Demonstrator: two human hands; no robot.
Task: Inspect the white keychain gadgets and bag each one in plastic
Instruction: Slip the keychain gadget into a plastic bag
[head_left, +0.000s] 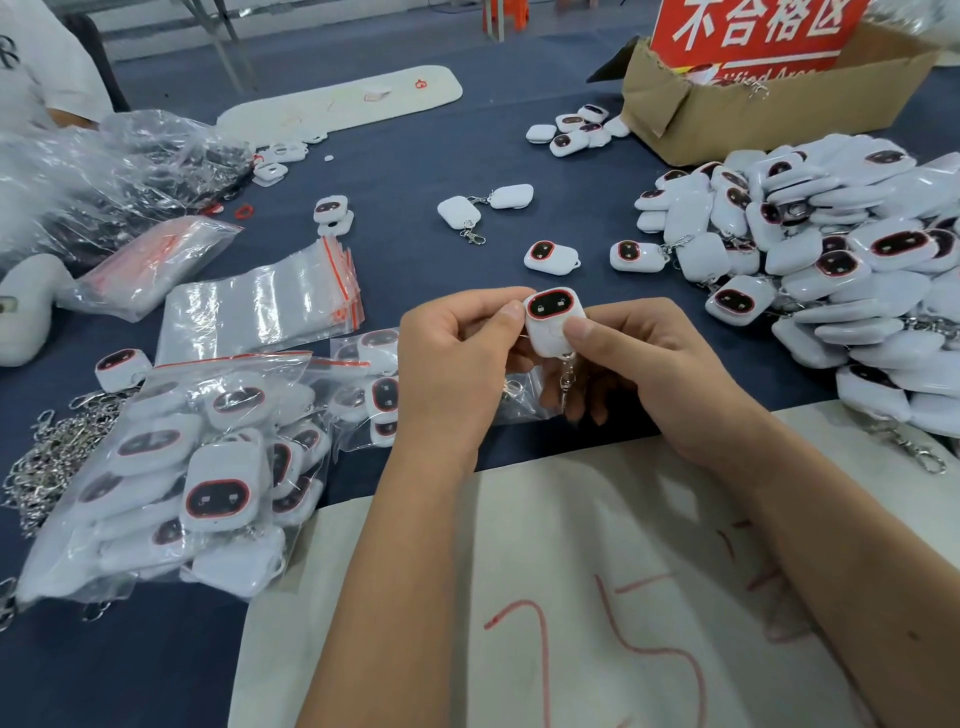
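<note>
A white keychain gadget (551, 323) with a red-ringed black face is held up between both hands at the centre of the view. My left hand (457, 358) pinches its left edge with the thumb on top. My right hand (649, 364) grips its right side, thumb pressing the white lower half. Its metal chain (567, 376) hangs down between my hands. A stack of empty zip bags (265, 306) with red seals lies to the left. Bagged gadgets (208, 467) pile up at lower left. A heap of unbagged gadgets (841, 270) fills the right side.
A cardboard box (753, 104) with a red sign stands at the back right. Loose gadgets (550, 257) dot the blue table (415, 171). Loose metal chains (47, 457) lie at far left. White cloth with red marks (571, 597) lies under my forearms. Another person sits at top left.
</note>
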